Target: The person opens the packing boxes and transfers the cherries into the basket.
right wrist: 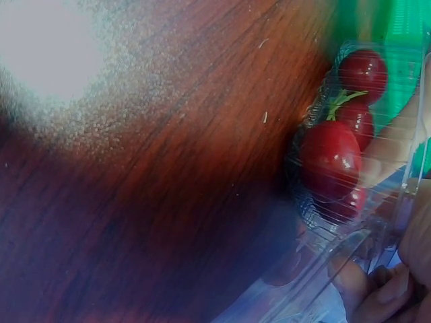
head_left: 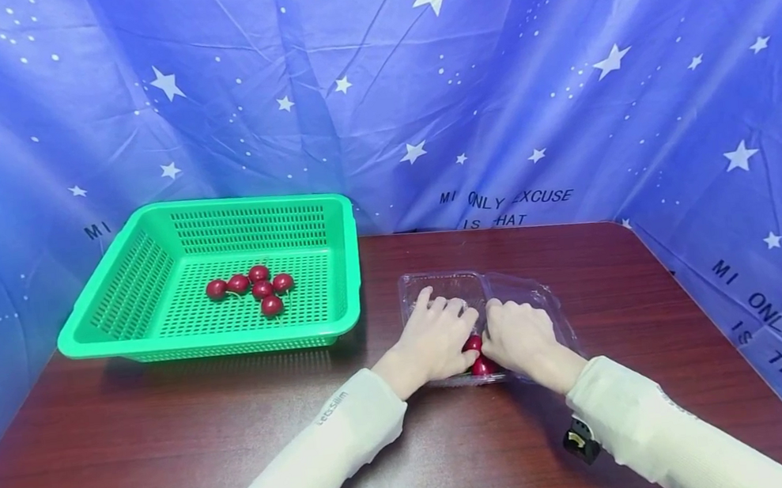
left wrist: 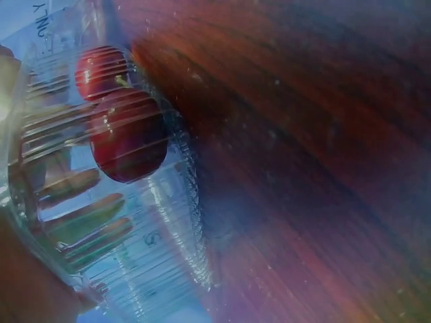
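A clear plastic clamshell box (head_left: pixel 408 294) lies on the table with its lid (head_left: pixel 535 292) folded out to the right. Several red cherries (right wrist: pixel 330 160) sit at its near end, one with a green stem. My left hand (head_left: pixel 437 338) reaches down into the box with its fingers spread, the thumb beside the cherries. Through the ribbed wall in the left wrist view, its fingers (left wrist: pixel 94 210) look fairly straight. My right hand (head_left: pixel 524 341) grips the box at the fold between tray and lid, fingers curled over the edge. Both hands partly cover the box.
A green plastic basket (head_left: pixel 208 340) stands at the back left of the dark wooden table (head_left: pixel 240 443), with several more cherries (head_left: pixel 262 289) on its floor. A blue star-printed cloth (head_left: pixel 378 118) hangs behind and beside the table.
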`<state>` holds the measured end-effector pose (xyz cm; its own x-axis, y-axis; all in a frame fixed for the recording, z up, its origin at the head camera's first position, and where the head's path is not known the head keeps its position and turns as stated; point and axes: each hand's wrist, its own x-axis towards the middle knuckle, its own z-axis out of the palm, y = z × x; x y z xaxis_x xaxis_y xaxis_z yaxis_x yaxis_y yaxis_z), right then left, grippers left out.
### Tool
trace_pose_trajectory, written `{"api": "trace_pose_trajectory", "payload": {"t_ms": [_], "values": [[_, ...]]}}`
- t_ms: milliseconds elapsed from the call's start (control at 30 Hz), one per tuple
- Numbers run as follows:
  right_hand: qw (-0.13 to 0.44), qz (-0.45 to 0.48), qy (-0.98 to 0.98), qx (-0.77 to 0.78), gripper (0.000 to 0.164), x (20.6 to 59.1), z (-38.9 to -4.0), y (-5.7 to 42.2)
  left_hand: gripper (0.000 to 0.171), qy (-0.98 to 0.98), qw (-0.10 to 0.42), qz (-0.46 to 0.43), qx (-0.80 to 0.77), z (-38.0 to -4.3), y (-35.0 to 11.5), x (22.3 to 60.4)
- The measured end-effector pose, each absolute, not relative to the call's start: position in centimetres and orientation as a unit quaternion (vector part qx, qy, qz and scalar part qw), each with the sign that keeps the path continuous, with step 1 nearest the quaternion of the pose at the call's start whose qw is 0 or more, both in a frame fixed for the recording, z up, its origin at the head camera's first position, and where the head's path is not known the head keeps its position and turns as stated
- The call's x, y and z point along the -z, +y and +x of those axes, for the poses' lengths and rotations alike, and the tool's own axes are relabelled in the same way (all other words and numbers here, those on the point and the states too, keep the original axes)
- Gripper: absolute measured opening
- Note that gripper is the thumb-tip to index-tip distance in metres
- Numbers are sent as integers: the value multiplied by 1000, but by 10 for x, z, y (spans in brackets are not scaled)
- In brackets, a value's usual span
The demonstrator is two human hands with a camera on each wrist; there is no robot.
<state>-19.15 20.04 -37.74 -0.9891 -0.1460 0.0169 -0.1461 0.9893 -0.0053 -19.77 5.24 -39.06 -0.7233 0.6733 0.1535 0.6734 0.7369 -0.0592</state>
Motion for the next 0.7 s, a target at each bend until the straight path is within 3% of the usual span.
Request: {"api": "trace_pose_trajectory", "payload": {"t_ms": [700], "values": [[5, 65, -998, -4, 19, 377, -192, 199, 34, -933, 40, -355, 48, -203, 56, 400]]}}
